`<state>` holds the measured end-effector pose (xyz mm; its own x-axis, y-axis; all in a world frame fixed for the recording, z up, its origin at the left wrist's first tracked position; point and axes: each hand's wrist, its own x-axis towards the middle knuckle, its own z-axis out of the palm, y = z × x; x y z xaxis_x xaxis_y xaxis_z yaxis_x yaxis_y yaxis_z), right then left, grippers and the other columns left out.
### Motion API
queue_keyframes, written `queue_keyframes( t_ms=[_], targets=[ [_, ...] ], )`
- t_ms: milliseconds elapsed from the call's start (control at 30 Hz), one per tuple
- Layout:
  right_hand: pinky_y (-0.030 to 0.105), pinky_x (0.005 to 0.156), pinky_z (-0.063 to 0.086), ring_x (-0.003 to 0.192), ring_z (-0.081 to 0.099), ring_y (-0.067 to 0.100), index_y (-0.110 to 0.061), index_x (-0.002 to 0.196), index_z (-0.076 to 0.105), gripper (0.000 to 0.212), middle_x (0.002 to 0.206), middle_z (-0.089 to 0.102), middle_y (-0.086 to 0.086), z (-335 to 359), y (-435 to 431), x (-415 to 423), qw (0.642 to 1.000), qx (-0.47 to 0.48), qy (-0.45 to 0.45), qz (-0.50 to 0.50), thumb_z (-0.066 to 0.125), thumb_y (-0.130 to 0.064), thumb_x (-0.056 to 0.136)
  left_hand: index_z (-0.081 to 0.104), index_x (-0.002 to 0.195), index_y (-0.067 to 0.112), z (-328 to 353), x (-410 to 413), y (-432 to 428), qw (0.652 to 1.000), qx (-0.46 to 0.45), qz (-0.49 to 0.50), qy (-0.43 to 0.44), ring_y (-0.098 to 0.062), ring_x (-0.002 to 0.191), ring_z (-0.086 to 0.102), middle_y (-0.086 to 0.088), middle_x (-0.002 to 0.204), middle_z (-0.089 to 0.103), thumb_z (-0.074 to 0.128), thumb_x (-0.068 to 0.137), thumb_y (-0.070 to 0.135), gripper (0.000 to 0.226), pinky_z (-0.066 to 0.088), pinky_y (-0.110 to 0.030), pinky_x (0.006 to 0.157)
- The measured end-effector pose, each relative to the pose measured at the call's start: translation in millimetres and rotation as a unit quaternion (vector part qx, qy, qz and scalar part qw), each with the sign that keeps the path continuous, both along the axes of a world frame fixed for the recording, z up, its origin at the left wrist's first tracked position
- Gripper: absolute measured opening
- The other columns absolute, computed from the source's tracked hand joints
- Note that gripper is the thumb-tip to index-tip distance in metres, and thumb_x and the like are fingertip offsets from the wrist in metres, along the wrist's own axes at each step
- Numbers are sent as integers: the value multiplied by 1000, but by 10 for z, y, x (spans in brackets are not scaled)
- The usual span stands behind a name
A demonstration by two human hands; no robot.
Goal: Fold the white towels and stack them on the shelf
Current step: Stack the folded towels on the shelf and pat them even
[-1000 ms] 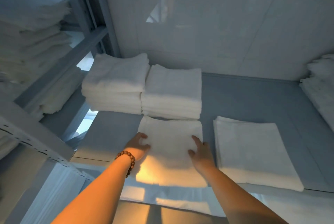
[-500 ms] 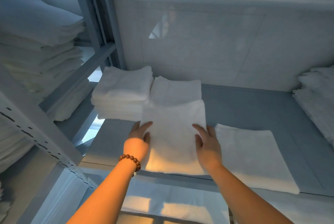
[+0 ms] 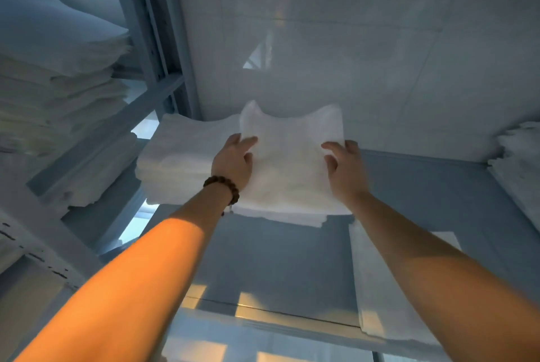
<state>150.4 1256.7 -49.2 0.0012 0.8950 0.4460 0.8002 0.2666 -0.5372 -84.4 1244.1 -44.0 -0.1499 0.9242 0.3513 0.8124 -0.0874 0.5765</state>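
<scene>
A folded white towel (image 3: 289, 163) is held over the right-hand stack at the back of the grey shelf (image 3: 438, 204), its far corners curling upward. My left hand (image 3: 233, 161), with a bead bracelet on the wrist, grips the towel's left edge, thumb on top. My right hand (image 3: 344, 169) grips its right edge the same way. The stack beneath (image 3: 292, 217) shows only as a few layers under the towel's near edge. A second stack of folded towels (image 3: 181, 163) stands directly to the left, touching it.
Another folded towel (image 3: 380, 288) lies flat on the shelf under my right forearm. More white linen (image 3: 523, 157) sits at the shelf's right end. A metal upright (image 3: 163, 40) and the neighbouring rack's piled linen (image 3: 58, 78) stand at left. A tiled wall closes the back.
Both hands have lifted the folded towel off the shelf's front and carried it back and up onto the right-hand stack. The camera has tilted upward.
</scene>
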Motion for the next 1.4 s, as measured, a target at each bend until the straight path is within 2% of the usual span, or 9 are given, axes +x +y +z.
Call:
queue_keyframes(
  t_ms=[267, 467, 600, 667, 733, 800, 900, 1100, 1400],
  targets=[
    [37, 86, 46, 99, 59, 35, -26, 120, 61, 30, 123, 48, 11, -97, 949, 77, 997, -22, -68, -22, 52, -18, 92, 52, 130, 25, -188, 78, 966, 1000, -12, 8, 20, -25, 123, 47, -4, 145, 39, 44, 94, 11, 40, 32, -30, 107],
    [29, 92, 38, 110, 53, 35, -15, 122, 61, 30, 125, 48, 18, -467, 1232, 23, 996, -83, -37, 9, 53, -14, 93, 49, 133, 18, -532, 21, 1265, 998, -53, 29, 28, -22, 128, 42, -6, 143, 38, 43, 94, 6, 41, 27, -24, 106],
    [28, 99, 36, 113, 52, 36, -13, 120, 63, 28, 128, 46, 22, -648, 1298, 39, 992, -122, -31, 13, 54, -17, 93, 46, 135, 15, -759, -10, 1289, 992, -104, 26, 63, -22, 133, 36, -8, 146, 36, 40, 95, 6, 41, 25, -25, 109],
    [33, 103, 35, 122, 45, 36, -18, 124, 61, 31, 136, 41, 20, -664, 1326, 45, 989, -119, -84, 3, 51, -22, 94, 46, 135, 12, -768, 8, 1284, 991, -103, 26, 83, -23, 140, 24, -10, 152, 25, 38, 96, 6, 40, 19, -27, 112],
    [38, 108, 29, 135, 28, 33, -26, 130, 56, 36, 151, 27, 12, -629, 1330, 43, 982, -123, -140, -13, 46, -31, 95, 42, 139, 14, -727, 20, 1285, 987, -107, 26, 117, -24, 145, 9, -9, 157, 12, 36, 97, 5, 43, 12, -30, 115],
    [42, 112, 24, 143, 13, 27, -31, 136, 47, 41, 157, 14, 5, -581, 1318, 44, 977, -145, -156, -11, 42, -37, 96, 36, 142, 16, -671, 7, 1272, 984, -100, 20, 146, -23, 145, 3, -7, 158, 8, 38, 96, 5, 48, 7, -31, 116],
    [43, 116, 20, 146, 6, 23, -31, 144, 33, 49, 159, 7, 0, -487, 1234, 46, 968, -172, -183, 6, 37, -43, 97, 32, 143, 15, -562, -6, 1147, 986, -95, 15, 133, -22, 144, 11, -8, 156, 18, 42, 95, 12, 49, 8, -32, 116],
    [39, 116, 20, 144, 15, 24, -25, 146, 29, 55, 158, 13, 3, -131, 788, 63, 973, -179, -141, 23, 42, -43, 96, 33, 143, 17, -186, 105, 540, 995, -86, 4, 42, -24, 127, 43, -6, 144, 42, 45, 95, 27, 51, 36, -35, 104],
    [37, 109, 31, 131, 37, 29, -12, 140, 41, 50, 143, 42, 12, 284, -189, 143, 989, -134, -52, 37, 50, -31, 94, 37, 140, 18, 125, 362, -301, 995, -55, -61, 51, -25, 125, 44, -6, 141, 43, 46, 94, 30, 49, 39, -41, 103]
  ],
)
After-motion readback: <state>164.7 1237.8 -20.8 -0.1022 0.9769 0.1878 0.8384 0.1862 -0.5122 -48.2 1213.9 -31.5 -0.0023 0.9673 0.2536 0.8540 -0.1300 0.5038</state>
